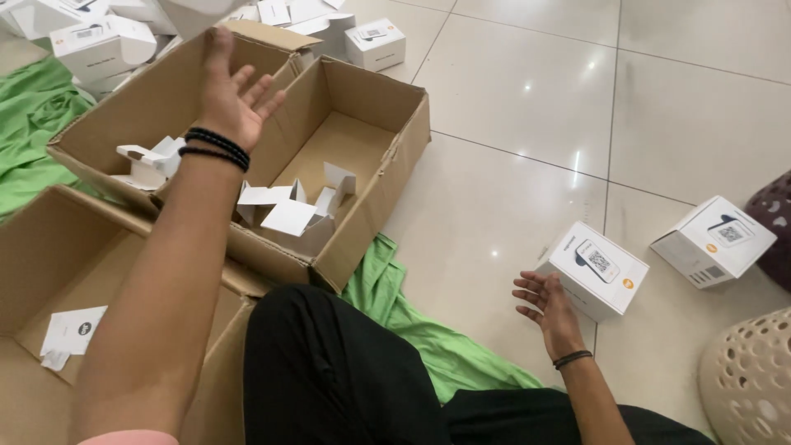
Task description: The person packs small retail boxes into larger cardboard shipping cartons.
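Observation:
My left hand [231, 86] is raised over an open cardboard carton [375, 194], palm open, fingers spread, holding nothing; black bead bracelets circle the wrist. Inside the carton lie several white cardboard inserts [288, 210]. My right hand [545, 301] hovers low over the tiled floor, fingers apart and empty, just left of a small white product box [597, 268] with a device picture on its lid. A second white box [713, 241] stands further right.
Another open carton [49, 272] with a white paper slip sits at lower left. Green cloth [33, 115] spreads under the cartons. Several white boxes [375, 43] pile up at the back. A cream perforated basket [750, 379] and a dark basket [774, 222] stand at right.

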